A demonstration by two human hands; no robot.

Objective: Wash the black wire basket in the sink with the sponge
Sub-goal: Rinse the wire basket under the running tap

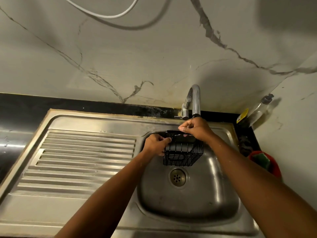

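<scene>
The black wire basket (184, 154) is held above the steel sink bowl (214, 191), just under the tap spout (195, 100). My left hand (157, 144) grips the basket's left rim. My right hand (196, 128) is above its far rim, right below the spout, fingers curled on the rim; a thin stream of water falls onto this hand. A green sponge (261, 159) lies in a red holder (272, 164) on the counter to the right of the sink, apart from both hands.
A ribbed steel draining board (82, 162) takes up the left half. The drain (178, 176) sits below the basket. A clear soap bottle (257, 110) with a yellow label leans in the back right corner. A marble-patterned wall rises behind.
</scene>
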